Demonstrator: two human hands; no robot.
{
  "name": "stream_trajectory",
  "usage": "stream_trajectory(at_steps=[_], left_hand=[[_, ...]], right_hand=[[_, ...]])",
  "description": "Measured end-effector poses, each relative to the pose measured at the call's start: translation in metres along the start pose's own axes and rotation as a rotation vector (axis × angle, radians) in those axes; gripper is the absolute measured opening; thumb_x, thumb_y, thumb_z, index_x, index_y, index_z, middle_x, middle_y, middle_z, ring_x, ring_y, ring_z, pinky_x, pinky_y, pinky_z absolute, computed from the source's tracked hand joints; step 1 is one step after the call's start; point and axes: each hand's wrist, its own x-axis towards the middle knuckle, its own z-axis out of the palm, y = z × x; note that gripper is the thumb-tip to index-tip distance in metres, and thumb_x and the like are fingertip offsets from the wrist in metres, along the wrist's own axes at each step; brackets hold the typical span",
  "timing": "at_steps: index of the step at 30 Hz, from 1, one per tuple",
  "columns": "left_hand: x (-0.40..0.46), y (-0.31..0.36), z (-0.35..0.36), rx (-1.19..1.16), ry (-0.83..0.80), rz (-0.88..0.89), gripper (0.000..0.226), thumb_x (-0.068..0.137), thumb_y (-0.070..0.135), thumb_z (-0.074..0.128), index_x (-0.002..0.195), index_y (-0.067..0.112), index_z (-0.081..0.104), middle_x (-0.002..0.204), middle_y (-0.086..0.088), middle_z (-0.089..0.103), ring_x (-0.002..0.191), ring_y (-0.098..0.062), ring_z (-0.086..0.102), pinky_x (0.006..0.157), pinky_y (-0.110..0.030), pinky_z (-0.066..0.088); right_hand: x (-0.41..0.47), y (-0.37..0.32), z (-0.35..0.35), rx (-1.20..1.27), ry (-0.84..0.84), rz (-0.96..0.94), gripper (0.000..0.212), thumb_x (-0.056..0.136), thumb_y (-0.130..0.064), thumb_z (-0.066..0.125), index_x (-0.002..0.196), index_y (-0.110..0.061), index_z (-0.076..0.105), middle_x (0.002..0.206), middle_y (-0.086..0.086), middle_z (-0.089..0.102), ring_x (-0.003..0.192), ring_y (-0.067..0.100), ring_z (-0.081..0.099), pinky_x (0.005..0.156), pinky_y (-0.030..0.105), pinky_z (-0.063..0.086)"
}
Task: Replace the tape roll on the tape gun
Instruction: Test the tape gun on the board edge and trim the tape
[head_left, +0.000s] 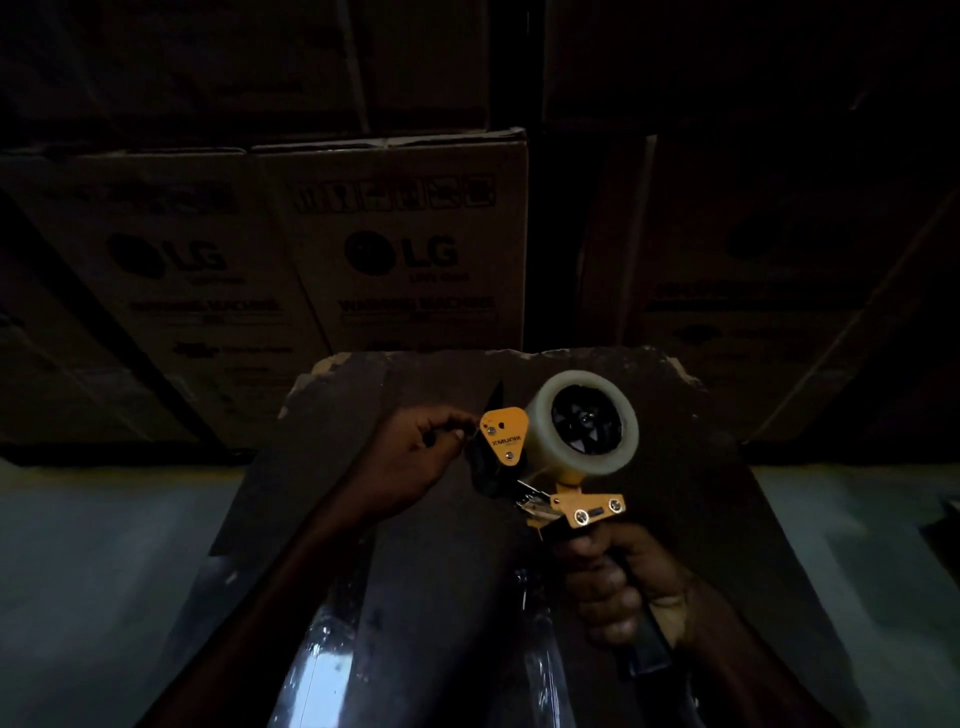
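Note:
An orange and black tape gun (558, 488) is held up over a dark cardboard sheet (363, 405). A clear tape roll (540, 421) sits on its black hub wheel (586, 422). My right hand (618, 587) grips the gun's handle from below. My left hand (421, 462) is at the gun's front, next to the orange side plate (503, 434). Its thumb and fingertips pinch together there, seemingly on the thin end of the tape, which is hard to make out in the dim light.
Large cardboard boxes (400, 244) printed with a brand logo stand stacked close behind the sheet. A grey floor (93, 561) lies to both sides. Shiny plastic wrap (322, 670) shows below the sheet near my arms. The scene is very dark.

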Motion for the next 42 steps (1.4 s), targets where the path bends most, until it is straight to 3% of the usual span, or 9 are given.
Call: stream_trajectory(at_steps=[3,6,16,24,30,32,35,40,42], left_hand=[[-0.006,0.002,0.011,-0.042,0.096,0.014,0.036,0.088,0.0,0.052,0.092,0.032,0.066,0.082,0.023,0.069,0.085,0.01,0.063,0.073,-0.006,0.045],[-0.008,0.001,0.02,-0.109,0.164,-0.033,0.038,0.09,-0.002,0.051,0.094,0.032,0.066,0.079,0.021,0.071,0.079,0.004,0.064,0.07,-0.011,0.048],[-0.001,-0.012,0.034,-0.107,0.267,-0.142,0.034,0.091,-0.01,0.042,0.109,0.006,0.065,0.1,0.001,0.067,0.084,0.017,0.061,0.075,-0.004,0.046],[0.007,-0.04,0.033,-0.006,0.283,-0.22,0.038,0.089,-0.013,0.042,0.121,-0.001,0.059,0.117,-0.006,0.062,0.107,-0.012,0.058,0.086,-0.005,0.043],[0.006,-0.066,0.037,0.006,0.288,-0.272,0.039,0.088,-0.015,0.041,0.121,-0.004,0.058,0.119,-0.012,0.061,0.108,-0.016,0.056,0.09,-0.01,0.044],[0.004,-0.073,0.04,-0.005,0.292,-0.31,0.037,0.088,-0.015,0.041,0.12,-0.005,0.058,0.116,-0.009,0.06,0.102,-0.009,0.058,0.081,0.0,0.042],[0.001,-0.09,0.046,-0.056,0.292,-0.345,0.034,0.089,-0.015,0.043,0.118,-0.007,0.058,0.115,-0.009,0.06,0.084,0.021,0.058,0.078,0.001,0.042],[-0.005,-0.108,0.054,-0.08,0.287,-0.399,0.032,0.091,-0.009,0.046,0.119,-0.002,0.059,0.113,-0.01,0.063,0.092,0.006,0.061,0.082,-0.006,0.046],[-0.005,-0.112,0.059,-0.071,0.293,-0.397,0.031,0.092,-0.008,0.047,0.117,0.004,0.06,0.111,-0.005,0.062,0.09,0.013,0.06,0.085,-0.009,0.047]], right_hand=[[0.0,-0.001,-0.001,0.05,0.048,-0.002,0.023,0.087,-0.017,0.058,0.076,-0.021,0.038,0.055,-0.003,0.051,0.043,0.011,0.05,0.049,0.022,0.039],[0.002,0.0,-0.003,0.071,0.105,-0.014,0.045,0.085,-0.015,0.061,0.079,-0.025,0.018,0.053,-0.002,0.048,0.041,0.012,0.048,0.048,0.023,0.04],[0.005,0.002,0.001,0.112,0.147,-0.061,0.034,0.074,-0.012,0.075,0.072,-0.019,0.042,0.049,-0.002,0.046,0.038,0.012,0.045,0.045,0.022,0.041],[0.012,0.002,-0.013,0.118,0.171,-0.101,0.027,0.075,-0.014,0.072,0.066,-0.019,0.047,0.049,-0.005,0.043,0.037,0.009,0.042,0.044,0.022,0.038],[0.027,-0.002,-0.04,0.118,0.274,-0.118,0.034,0.071,-0.017,0.075,0.064,-0.02,0.042,0.047,-0.008,0.039,0.035,0.007,0.036,0.041,0.02,0.034],[0.034,-0.004,-0.052,0.127,0.305,-0.115,0.035,0.07,-0.016,0.075,0.065,-0.021,0.041,0.047,-0.008,0.039,0.034,0.006,0.036,0.04,0.02,0.033],[0.046,-0.007,-0.074,0.133,0.354,-0.111,0.034,0.069,-0.017,0.074,0.067,-0.02,0.04,0.048,-0.009,0.039,0.034,0.006,0.035,0.038,0.02,0.033],[0.071,-0.013,-0.109,0.113,0.415,-0.101,0.04,0.058,-0.016,0.081,0.065,-0.019,0.042,0.048,-0.009,0.037,0.035,0.005,0.033,0.039,0.019,0.031],[0.081,-0.014,-0.121,0.119,0.463,-0.089,0.037,0.06,-0.018,0.079,0.064,-0.02,0.043,0.048,-0.009,0.036,0.035,0.005,0.032,0.039,0.019,0.028]])
